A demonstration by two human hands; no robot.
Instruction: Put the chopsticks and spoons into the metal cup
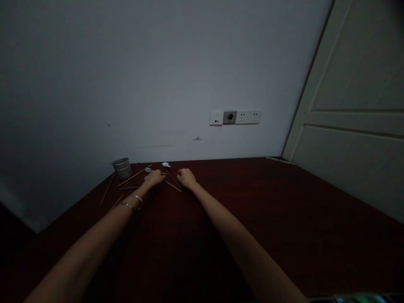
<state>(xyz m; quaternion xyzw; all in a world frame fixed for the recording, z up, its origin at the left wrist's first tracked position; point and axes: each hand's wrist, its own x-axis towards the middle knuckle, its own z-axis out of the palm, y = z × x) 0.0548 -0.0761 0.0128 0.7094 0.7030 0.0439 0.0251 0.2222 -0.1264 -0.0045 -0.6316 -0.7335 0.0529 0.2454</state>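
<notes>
My left hand (pixel 154 178) reaches over the scattered sticks at the table's back left, fingers curled down. A metal spoon (pixel 148 170) lies right by its knuckles, and a thin wooden chopstick (pixel 173 186) sticks out past its fingertips. What those fingers grip is hidden. To the right, my right hand (pixel 187 177) rests low over the table with its fingers curled in. Beside it is a dark reddish stick (pixel 171 176). Whether anything is inside this hand cannot be made out. A white spoon-like piece (pixel 166 164) lies behind, near the wall.
A grey metal cup (pixel 122 169) stands upright at the back left. Several more chopsticks (pixel 107 189) lie around it. The dark red table (pixel 252 210) meets a pale wall with sockets (pixel 248 117). A white panelled door (pixel 353 118) borders the right side.
</notes>
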